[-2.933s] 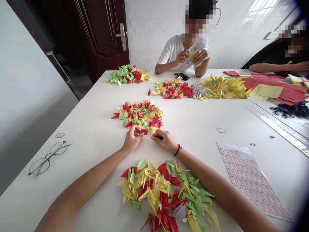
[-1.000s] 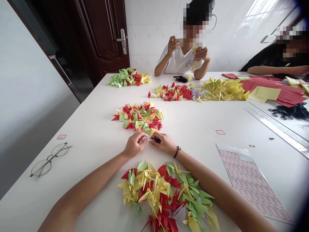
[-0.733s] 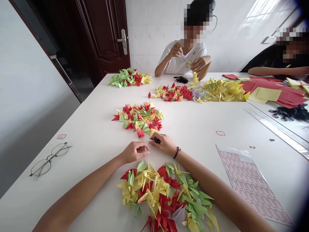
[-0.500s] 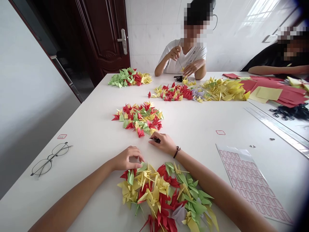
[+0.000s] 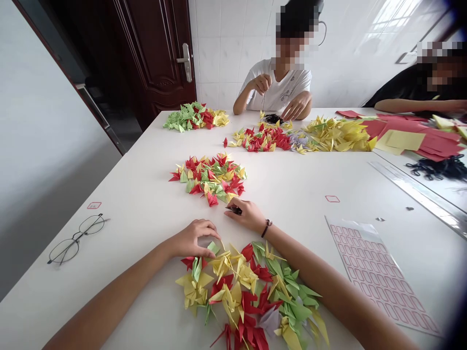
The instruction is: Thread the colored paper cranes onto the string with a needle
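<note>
A pile of folded paper cranes (image 5: pixel 233 296), red, yellow, green and a few pale purple, lies between my forearms at the near side. At its far left edge is my left hand (image 5: pixel 193 238), thumb and fingers apart around a green crane (image 5: pixel 213 249); whether they touch it is unclear. My right hand (image 5: pixel 248 214), a dark band on its wrist, rests on the table beyond that pile. Its fingers are closed on a small dark object (image 5: pixel 235 210), mostly hidden by the hand. Just past those fingertips sits a smaller group of mixed cranes (image 5: pixel 213 177).
Eyeglasses (image 5: pixel 76 238) lie at left; a sheet of red-outlined labels (image 5: pixel 379 274) and a clear ruler (image 5: pixel 419 199) lie at right. Farther back are more crane piles (image 5: pixel 337 133), red paper (image 5: pixel 434 138) and black cords (image 5: pixel 440 167). Two people sit across the table.
My left thumb and fingers have spread slightly at the green crane, which shows more now. My right hand stays put. Across the table, the person in white has lowered and parted their hands.
</note>
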Demonstrator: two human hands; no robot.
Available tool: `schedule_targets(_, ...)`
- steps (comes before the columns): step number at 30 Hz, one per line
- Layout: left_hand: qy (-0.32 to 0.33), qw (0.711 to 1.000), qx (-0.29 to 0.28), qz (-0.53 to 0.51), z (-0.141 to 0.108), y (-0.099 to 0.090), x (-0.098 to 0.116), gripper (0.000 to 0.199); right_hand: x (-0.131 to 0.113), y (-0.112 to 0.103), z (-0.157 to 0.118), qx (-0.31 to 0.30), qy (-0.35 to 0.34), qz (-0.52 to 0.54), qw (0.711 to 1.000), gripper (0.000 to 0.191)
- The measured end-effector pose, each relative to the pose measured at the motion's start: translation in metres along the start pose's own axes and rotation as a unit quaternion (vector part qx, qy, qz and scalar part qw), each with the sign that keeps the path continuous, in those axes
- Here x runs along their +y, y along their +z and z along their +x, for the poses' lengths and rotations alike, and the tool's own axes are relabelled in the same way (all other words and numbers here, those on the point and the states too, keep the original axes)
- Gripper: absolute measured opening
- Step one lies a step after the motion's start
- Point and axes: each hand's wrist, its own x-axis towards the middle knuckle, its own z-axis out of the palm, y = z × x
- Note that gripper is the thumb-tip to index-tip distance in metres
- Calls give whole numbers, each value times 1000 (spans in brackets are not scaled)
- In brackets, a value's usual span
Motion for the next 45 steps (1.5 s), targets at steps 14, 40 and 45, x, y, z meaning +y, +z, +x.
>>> schedule_targets(14,-15,999,-40,-28,1,-8,-2,32,0,1,-1,5,-1,-7,1000,18)
schedule_targets(40,-143,881,194,-406,6,-7,-10,28,0,0,0,-5,11,-12,1000,17)
schedule_targets(45,-134,870,214,-425,6,-7,-11,20,-1,0,0,-8,15,-9,1000,16)
